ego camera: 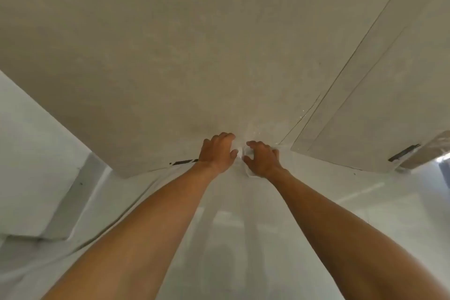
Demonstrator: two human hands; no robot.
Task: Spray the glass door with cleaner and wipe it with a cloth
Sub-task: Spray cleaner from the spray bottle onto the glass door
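Observation:
I look steeply upward. Both my arms reach up to the top of the glass door (233, 226), a pale reflective pane that fills the lower middle. My left hand (218, 152) and my right hand (261, 159) sit side by side at the door's top edge, fingers curled, pressing a white cloth (243, 151) that bunches between and under them. Small droplets speckle the surface just above the right hand. No spray bottle is in view.
A beige ceiling (170, 44) fills the upper view. A ceiling panel with dark seams (365, 92) runs at the right, with a shiny fixture (428, 151) at its lower end. A white wall and ledge (36, 178) stand at the left.

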